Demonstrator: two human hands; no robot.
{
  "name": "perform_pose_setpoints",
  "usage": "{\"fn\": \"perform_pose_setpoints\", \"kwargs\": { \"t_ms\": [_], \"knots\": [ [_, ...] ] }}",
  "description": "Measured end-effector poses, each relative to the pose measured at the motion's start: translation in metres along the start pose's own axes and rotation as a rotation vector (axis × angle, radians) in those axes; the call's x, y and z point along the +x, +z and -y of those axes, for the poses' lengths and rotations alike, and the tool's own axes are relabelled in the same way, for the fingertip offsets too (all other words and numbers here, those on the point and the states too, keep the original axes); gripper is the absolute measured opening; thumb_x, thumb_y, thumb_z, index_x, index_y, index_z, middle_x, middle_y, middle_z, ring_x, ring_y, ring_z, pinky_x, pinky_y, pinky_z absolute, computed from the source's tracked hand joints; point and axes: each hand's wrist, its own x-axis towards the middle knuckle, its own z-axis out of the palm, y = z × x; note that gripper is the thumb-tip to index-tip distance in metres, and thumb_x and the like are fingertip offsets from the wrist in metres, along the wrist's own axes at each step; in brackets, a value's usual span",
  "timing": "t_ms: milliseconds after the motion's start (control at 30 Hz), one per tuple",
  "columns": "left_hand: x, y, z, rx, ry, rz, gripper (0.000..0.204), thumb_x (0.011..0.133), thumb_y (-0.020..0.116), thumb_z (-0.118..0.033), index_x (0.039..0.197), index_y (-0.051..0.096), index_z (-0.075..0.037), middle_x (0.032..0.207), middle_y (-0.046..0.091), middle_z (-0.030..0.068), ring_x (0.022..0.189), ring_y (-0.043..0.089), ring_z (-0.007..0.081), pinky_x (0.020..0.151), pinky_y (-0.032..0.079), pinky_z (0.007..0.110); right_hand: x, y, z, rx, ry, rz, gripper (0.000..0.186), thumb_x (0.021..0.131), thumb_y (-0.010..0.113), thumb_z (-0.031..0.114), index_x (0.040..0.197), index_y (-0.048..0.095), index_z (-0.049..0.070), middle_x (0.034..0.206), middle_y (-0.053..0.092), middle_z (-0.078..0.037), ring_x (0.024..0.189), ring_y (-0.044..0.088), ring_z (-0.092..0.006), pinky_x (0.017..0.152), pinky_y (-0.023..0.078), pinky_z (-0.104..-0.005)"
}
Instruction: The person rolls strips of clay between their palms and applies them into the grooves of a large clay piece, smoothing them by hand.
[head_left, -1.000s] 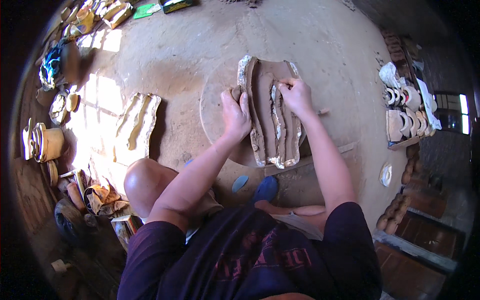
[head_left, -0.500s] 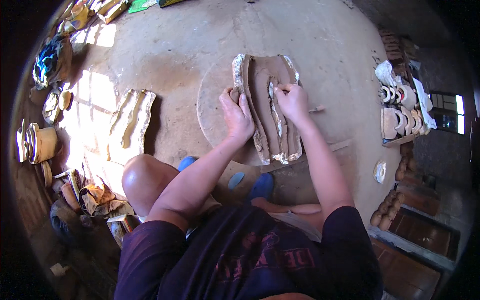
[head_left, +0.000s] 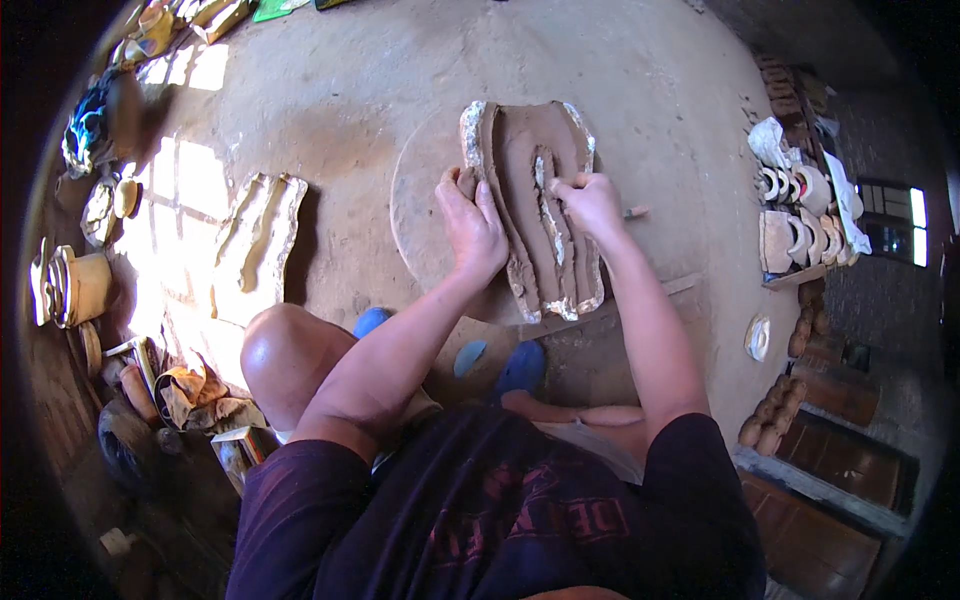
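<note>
Straight ahead, at twelve o'clock, the long clay mould [head_left: 518, 150] is lying on a round board [head_left: 420, 225]. At its nine o'clock side, the left hand [head_left: 470, 228] is holding a brown lump [head_left: 467, 182] tightly. At three o'clock, the right hand [head_left: 592, 207] is touching the middle ridge [head_left: 548, 210], fingertips together; I cannot tell if they are pinching clay.

Glaring sunlight on left floor [head_left: 180, 205], dim right side, bent edges, black rim
</note>
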Motion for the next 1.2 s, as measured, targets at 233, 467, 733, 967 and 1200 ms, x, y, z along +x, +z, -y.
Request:
{"fn": "perform_pose_setpoints", "kwargs": {
  "t_ms": [233,467,733,967,1200],
  "knots": [
    [-0.001,0.002,-0.006,-0.024,0.014,-0.012,0.047,0.107,0.055,-0.014,0.144,0.038,0.008,0.133,0.049,0.0290,0.124,0.054,0.0462,0.108,0.043,0.051,-0.022,0.010,-0.026,-0.245,-0.406,-0.181,0.029,0.090,0.075,0.029,0.096,0.082,0.002,0.084,0.075,-0.024,0.082,0.074,-0.0402,0.078,0.057,-0.0475],
    [0.000,-0.002,-0.002,0.019,0.044,-0.022,0.047,0.106,0.055,-0.013,0.145,0.038,0.008,0.133,0.049,0.0294,0.124,0.054,0.0464,0.108,0.042,0.051,-0.034,-0.009,0.003,-0.061,-0.063,0.077,0.029,0.089,0.077,0.028,0.098,0.081,0.000,0.085,0.074,-0.024,0.084,0.074,-0.0391,0.081,0.058,-0.0463],
    [0.002,0.001,-0.001,0.042,0.060,-0.012,0.047,0.106,0.056,-0.015,0.144,0.039,0.007,0.132,0.050,0.0302,0.124,0.053,0.0484,0.107,0.042,0.052,-0.033,-0.008,-0.031,-0.074,-0.102,0.091,0.029,0.090,0.076,0.028,0.095,0.081,0.000,0.082,0.075,-0.023,0.079,0.076,-0.0359,0.077,0.058,-0.0445],
    [0.004,-0.001,0.000,0.040,0.047,-0.014,0.048,0.106,0.056,-0.015,0.144,0.038,0.008,0.132,0.050,0.0305,0.124,0.053,0.0481,0.108,0.042,0.052,-0.070,-0.008,-0.029,-0.141,-0.104,0.049,0.030,0.090,0.078,0.029,0.098,0.081,0.001,0.086,0.078,-0.020,0.082,0.077,-0.0303,0.079,0.058,-0.0413],
    [0.000,0.005,0.000,0.049,0.087,-0.008,0.049,0.107,0.055,-0.015,0.145,0.038,0.009,0.134,0.050,0.0311,0.126,0.052,0.0479,0.109,0.041,0.052,-0.059,-0.014,-0.049,0.217,0.295,0.177,0.033,0.089,0.080,0.031,0.098,0.081,-0.001,0.092,0.078,-0.022,0.087,0.078,-0.0317,0.084,0.058,-0.0398]
  ]
}}
